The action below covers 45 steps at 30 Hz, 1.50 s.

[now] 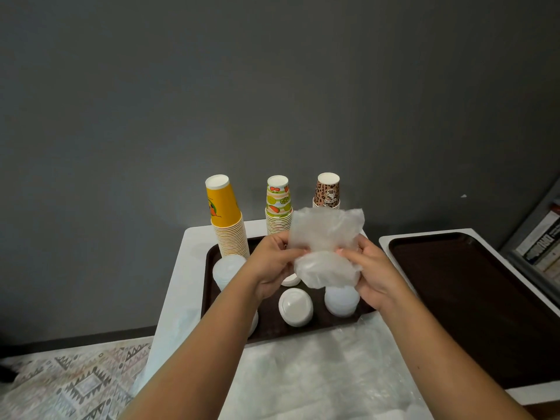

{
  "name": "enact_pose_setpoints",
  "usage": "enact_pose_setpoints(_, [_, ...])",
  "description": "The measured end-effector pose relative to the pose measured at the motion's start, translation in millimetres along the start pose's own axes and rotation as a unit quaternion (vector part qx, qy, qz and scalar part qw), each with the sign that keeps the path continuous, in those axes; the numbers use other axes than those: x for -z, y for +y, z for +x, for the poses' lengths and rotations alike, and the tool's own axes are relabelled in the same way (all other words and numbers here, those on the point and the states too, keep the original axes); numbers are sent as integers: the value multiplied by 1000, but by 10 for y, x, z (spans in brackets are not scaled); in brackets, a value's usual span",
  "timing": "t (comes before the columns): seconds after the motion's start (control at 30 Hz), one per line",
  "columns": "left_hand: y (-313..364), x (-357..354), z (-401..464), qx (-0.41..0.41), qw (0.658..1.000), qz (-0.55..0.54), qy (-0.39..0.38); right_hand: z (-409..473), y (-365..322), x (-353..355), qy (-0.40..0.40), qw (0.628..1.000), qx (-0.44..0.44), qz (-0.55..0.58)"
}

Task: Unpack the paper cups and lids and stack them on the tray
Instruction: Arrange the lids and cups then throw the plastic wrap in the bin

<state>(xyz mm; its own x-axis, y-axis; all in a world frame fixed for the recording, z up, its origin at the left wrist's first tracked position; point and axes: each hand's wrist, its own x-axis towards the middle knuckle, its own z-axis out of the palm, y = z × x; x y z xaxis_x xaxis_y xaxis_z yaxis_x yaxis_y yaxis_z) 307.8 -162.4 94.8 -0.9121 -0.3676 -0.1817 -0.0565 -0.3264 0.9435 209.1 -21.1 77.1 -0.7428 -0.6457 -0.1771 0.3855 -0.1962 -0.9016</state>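
Head view: left hand and right hand both pinch a clear plastic bag between them, raised above the brown tray. Bag's lower bulge probably holds lids; too hazy to confirm. Below the hands: white lid stacks. Beyond them: three upside-down cup stacks.

Head camera looks down, close over the tray
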Motion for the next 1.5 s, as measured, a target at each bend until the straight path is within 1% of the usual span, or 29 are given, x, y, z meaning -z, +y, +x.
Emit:
enact_pose_setpoints(0.13, [20,1,8,-13,999,-32,-17,29,-12,12,-23,998,-2,62])
enact_pose_setpoints(0.27, [77,-44,-30,-23,999,-31,-26,6,-44,36,-9,999,6,32])
enact_pose_setpoints(0.37, [128,-72,-72,-41,999,3,-27,-28,-97,46,10,999,-21,28])
enact_pose_setpoints(0.47, [154,-81,-89,-63,997,39,-9,-69,-182,101,-42,995,-91,3])
enact_pose_setpoints(0.53, [155,-78,-80,-80,995,65,6,-92,-223,132,-70,990,-116,-45])
enact_pose_setpoints(0.57, [149,-81,-74,-88,993,83,11,-106,-228,140,-79,987,-115,-75])
enact_pose_setpoints(0.63, [124,-99,-59,-106,986,127,14,-124,-206,128,-82,985,-87,-121])
enact_pose_setpoints(0.7, [122,-107,-61,-118,973,198,-4,-103,-168,125,-52,989,-46,-132])
enact_pose_setpoints(0.73, [146,-89,-67,-116,962,246,-34,-93,-165,132,-33,990,-25,-135])
enact_pose_setpoints(0.8, [242,-14,-101,-96,932,326,-127,-86,-174,153,2,986,12,-166])
enact_pose_setpoints(0.83, [302,31,-128,-87,922,337,-167,-79,-180,176,14,982,28,-187])
enact_pose_setpoints(0.87, [361,56,-153,-87,921,331,-186,-75,-187,199,25,976,45,-209])
enact_pose_setpoints(0.93, [435,43,-170,-113,924,316,-181,-84,-200,215,30,964,79,-251])
enact_pose_setpoints(1.0, [426,-46,-152,-143,904,364,-172,-118,-218,169,12,957,105,-271])
enact_pose_setpoints(1.07, [338,-138,-123,-146,879,421,-169,-149,-216,110,-15,950,126,-287])
enact_pose_setpoints(1.13, [245,-189,-109,-134,877,435,-156,-164,-207,77,-30,942,145,-302])
enact_pose_setpoints(1.23, [170,-203,-104,-150,884,414,-158,-193,-202,105,-34,948,151,-277])
enact_pose_setpoints(1.3, [163,-205,-101,-160,891,390,-167,-216,-214,155,-34,965,133,-226])
enact_pose_setpoints(1.4, [172,-221,-96,-173,909,333,-180,-245,-231,205,-32,994,62,-83])
enact_pose_setpoints(1.5, [153,-261,-78,-206,920,282,-176,-254,-202,226,-10,999,-15,32])
